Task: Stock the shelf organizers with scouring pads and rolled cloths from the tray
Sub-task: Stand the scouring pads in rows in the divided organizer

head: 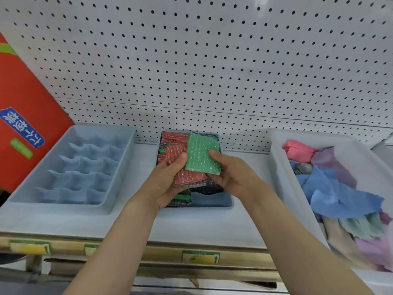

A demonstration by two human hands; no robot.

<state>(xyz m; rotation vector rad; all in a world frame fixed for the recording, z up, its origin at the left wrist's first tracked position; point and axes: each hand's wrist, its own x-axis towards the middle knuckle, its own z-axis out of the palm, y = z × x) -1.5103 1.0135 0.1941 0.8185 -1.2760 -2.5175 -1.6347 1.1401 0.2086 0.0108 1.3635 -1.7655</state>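
1. Two hands, head view: left hand [170, 179] grips a stack of red scouring pads [187, 177]; right hand [228, 174] pinches a green scouring pad [202, 153] over the middle organizer [212, 204].
2. Risk: loose stack may spill beside the organizer; cloths [331, 188] remain in the tray [278, 167].

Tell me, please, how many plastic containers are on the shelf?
3: an unfilled divided organizer at left, a pad-filled organizer in the middle behind the hands, and a white tray of cloths at right. More may lie out of view.
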